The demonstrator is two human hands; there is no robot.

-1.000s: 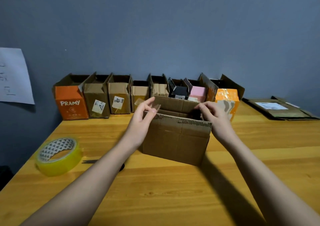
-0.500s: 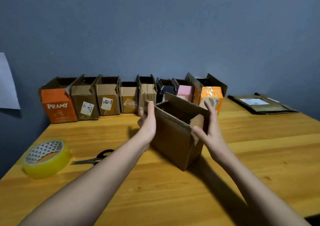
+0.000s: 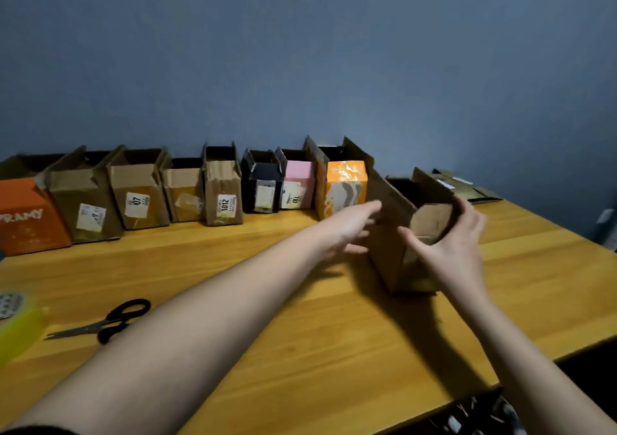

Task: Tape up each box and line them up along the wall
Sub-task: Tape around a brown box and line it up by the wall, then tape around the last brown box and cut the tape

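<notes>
Since the frame half a second back, the plain brown cardboard box with its top flaps standing open [image 3: 412, 231] has been carried from the middle of the yellow wooden table [image 3: 300, 344] to the right end of the row, and the view has been swung right with it.

In the head view, the only one given, the box is seen just beside the orange box with the torn white patch [image 3: 344, 187], last in the line of eight open-topped boxes [image 3: 187, 190] set against the grey-blue wall [image 3: 300, 50]. Whether the two touch cannot be told. The box is tilted, its base apparently not yet flat on the table.

The left hand [image 3: 347, 227] is laid against the box's left face with fingers nearly straight, nothing being gripped. The right hand [image 3: 450, 237] is curled round the near right edge, thumb across the front and fingers over the flap.

The yellow tape roll [image 3: 16, 324] and the black-handled scissors [image 3: 103, 322] lie well apart at the left. A flattened cardboard pile [image 3: 467, 187] lies behind the box.

Risks, as judged: the raised flap could be caught on the orange box's flap and that box knocked askew; the tilted box could be tipped over if released early; the flattened pile could block a flush seat against the wall; and the line could be left crooked if pushed one-sidedly
</notes>
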